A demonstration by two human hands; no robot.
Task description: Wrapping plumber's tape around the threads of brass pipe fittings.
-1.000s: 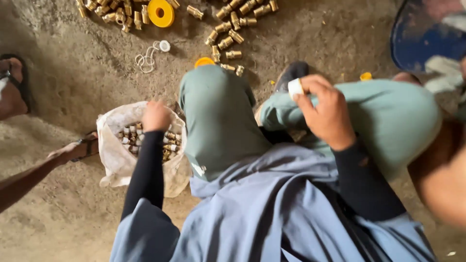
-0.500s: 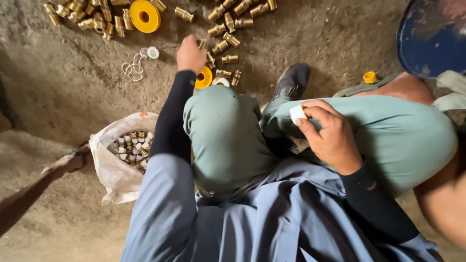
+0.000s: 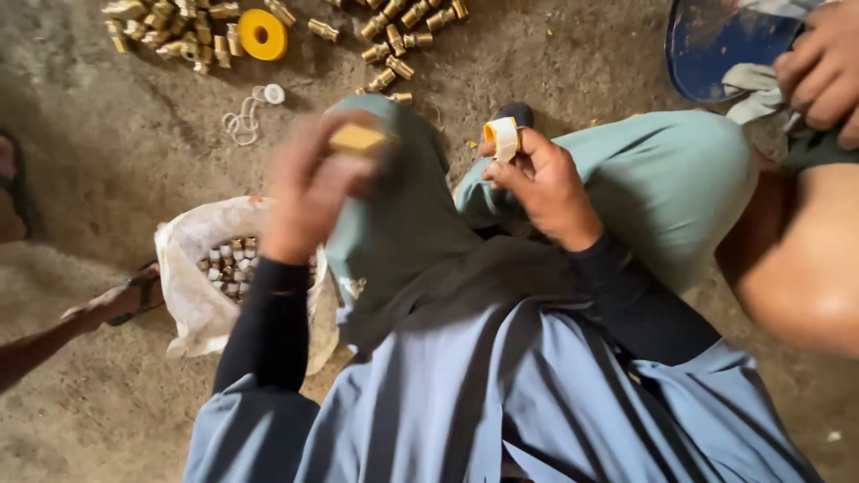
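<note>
Over my knees, my left hand (image 3: pixel 309 192) pinches 1 brass fitting (image 3: pixel 358 139); my right hand (image 3: pixel 541 183) grips the tape roll (image 3: pixel 504 139), ready to wrap.

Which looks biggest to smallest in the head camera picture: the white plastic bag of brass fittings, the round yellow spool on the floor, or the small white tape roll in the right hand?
1. White plastic bag.
2. Round yellow spool.
3. Small white tape roll, though it sits nearer the camera than the spool, so their true sizes are unsure.
</note>
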